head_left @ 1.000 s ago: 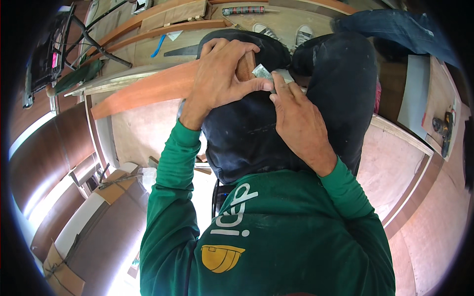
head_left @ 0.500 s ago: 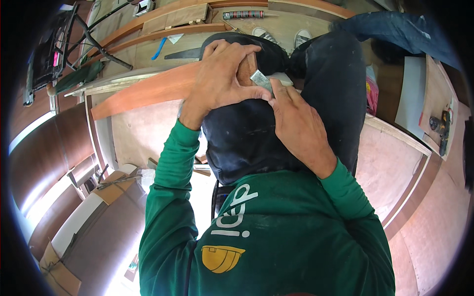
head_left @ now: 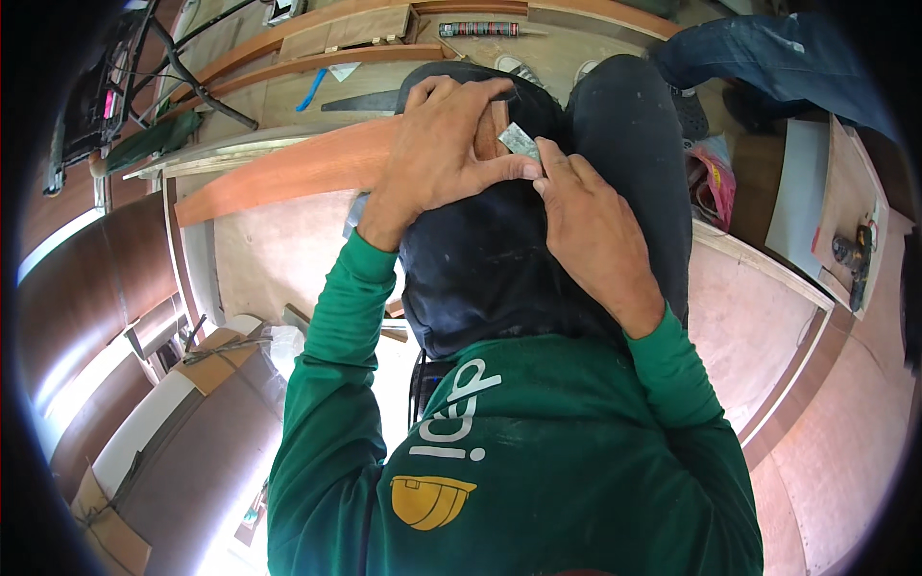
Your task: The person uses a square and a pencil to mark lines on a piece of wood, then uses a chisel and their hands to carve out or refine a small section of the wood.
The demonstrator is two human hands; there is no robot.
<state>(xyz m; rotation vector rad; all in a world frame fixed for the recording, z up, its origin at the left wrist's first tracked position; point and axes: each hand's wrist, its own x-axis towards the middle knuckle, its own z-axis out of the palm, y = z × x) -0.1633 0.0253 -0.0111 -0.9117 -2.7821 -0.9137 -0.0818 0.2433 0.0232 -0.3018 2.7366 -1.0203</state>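
Note:
A long reddish-brown wooden board lies across my left thigh, its end showing past my left hand. My left hand is wrapped over the board near that end, fingers on the far side and thumb stretched toward my right hand. Pinched in my right hand is a small flat grey blade-like piece, its free end beside the board's end. What kind of tool it is, and any handle, is hidden by my fingers. My left thumb touches or nearly touches my right fingertips.
Ahead on the floor lie a sealant tube, a blue-handled saw and wooden strips. Another person's jeans leg reaches in at far right. A power drill rests on a panel at right, beyond a pink plastic bag.
Both hands have shifted slightly right, with the board and the grey piece. My right knee has moved a little left, and the other person's leg shows more.

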